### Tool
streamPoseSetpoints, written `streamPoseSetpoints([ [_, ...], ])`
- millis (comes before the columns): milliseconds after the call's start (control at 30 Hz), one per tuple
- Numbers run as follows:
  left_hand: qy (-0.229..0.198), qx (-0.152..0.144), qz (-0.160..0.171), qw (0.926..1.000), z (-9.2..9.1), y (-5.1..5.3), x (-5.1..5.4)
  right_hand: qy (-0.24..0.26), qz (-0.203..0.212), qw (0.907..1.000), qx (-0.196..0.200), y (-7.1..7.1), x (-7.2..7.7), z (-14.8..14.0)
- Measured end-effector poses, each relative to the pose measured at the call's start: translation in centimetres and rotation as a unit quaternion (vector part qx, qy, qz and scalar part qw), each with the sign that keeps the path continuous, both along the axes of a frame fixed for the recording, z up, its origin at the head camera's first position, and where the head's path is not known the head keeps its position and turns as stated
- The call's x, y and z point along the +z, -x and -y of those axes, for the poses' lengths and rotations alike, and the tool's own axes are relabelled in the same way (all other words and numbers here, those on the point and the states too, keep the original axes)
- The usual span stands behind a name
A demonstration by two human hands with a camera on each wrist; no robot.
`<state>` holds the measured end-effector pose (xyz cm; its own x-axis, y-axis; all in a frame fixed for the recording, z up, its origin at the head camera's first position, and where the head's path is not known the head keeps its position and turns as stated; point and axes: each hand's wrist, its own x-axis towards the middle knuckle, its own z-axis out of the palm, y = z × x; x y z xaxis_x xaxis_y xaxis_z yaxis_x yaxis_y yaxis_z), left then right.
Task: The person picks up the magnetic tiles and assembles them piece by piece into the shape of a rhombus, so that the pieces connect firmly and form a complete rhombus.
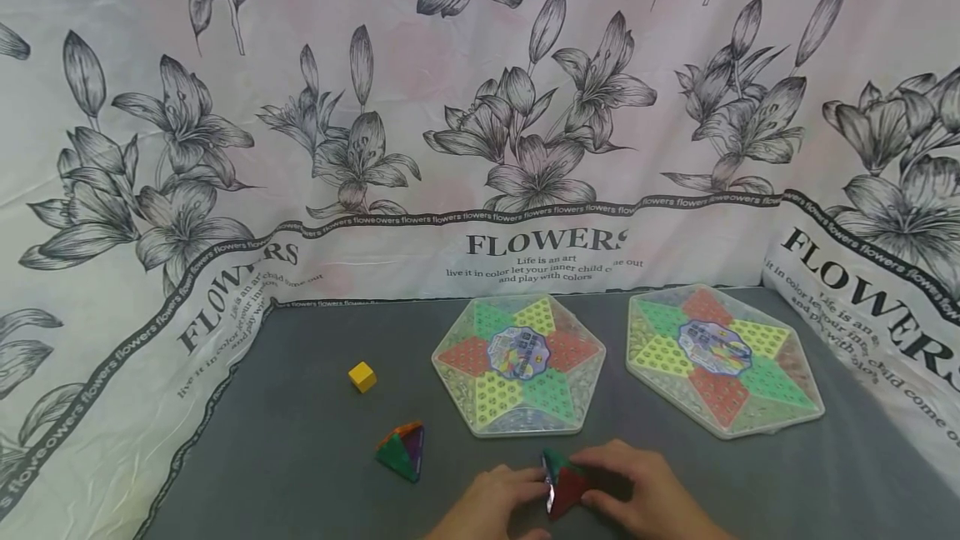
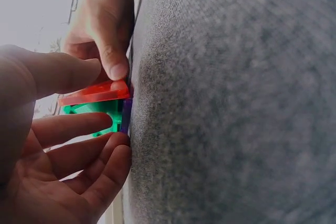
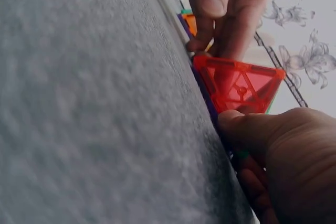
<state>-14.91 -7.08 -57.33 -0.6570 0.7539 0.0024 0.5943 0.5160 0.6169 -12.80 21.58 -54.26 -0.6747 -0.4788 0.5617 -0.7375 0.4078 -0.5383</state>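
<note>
A small pyramid of magnetic tiles stands on the grey table, its sides red and green, with purple along its base. My right hand holds it, thumb against the red tile and fingers round the far side. On the left, my left hand touches the pyramid with fairly straight fingers. Its thumb is held apart from the tiles, and its fingertips lie by the green tile and purple edge. A second tile pyramid, green, purple and orange, stands to the left of the hands.
A yellow cube sits farther back on the left. Two hexagonal Chinese checkers boards lie behind the hands, under clear covers. White flower-printed cloth hangs around the back and sides of the table.
</note>
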Motion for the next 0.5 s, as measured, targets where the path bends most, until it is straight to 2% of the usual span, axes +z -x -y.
streamPoseSetpoints([
  [200, 0.001, -0.001, 0.006, 1.0, -0.01, -0.11, 0.27, -0.002, -0.002, 0.9999, 0.012, 0.25, -0.02, -0.26],
  [367, 0.015, -0.024, -0.003, 0.9996, -0.15, 0.24, -0.03, -0.01, -0.002, 0.9999, 0.01, 0.23, -0.07, -0.61],
  [500, 0.026, -0.046, -0.036, 0.9979, -0.09, 0.56, -0.59, -0.011, 0.017, 0.9997, 0.012, 0.3, -0.04, -0.86],
])
